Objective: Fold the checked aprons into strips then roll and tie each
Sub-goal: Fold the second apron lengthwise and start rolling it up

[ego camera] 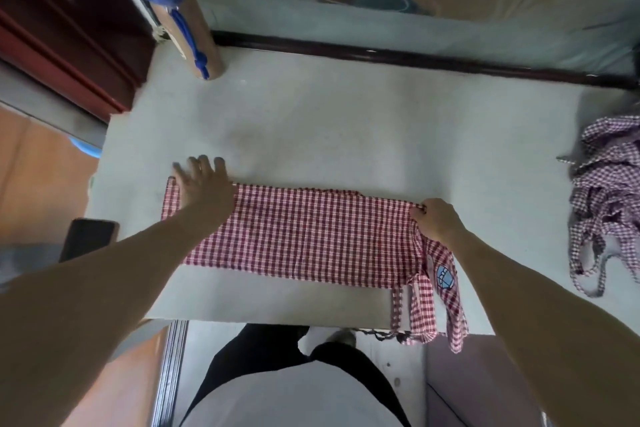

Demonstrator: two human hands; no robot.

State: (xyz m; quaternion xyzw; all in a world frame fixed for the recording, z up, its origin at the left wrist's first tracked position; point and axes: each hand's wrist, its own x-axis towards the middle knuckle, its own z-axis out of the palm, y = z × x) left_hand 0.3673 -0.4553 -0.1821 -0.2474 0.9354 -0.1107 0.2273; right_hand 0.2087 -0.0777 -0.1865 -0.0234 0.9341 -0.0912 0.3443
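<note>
Red checked apron (304, 236) is lying mid-table (311, 121) as a strip, long axis running 9-to-3, left hand (204, 189) pressing its 9 o'clock end with flat fingers, right hand (434, 218) pinching the 3 o'clock corner, both equally near.

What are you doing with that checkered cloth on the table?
A person is folding a red-and-white checked apron on a pale grey table. It already lies as a long strip across the table, with its straps and a blue patch hanging over the near edge. The left hand presses flat on one end, and the right hand pinches the far edge at the other end. It is not rolled or tied yet. A heap of purple-and-white checked aprons waits at the right side.
</note>
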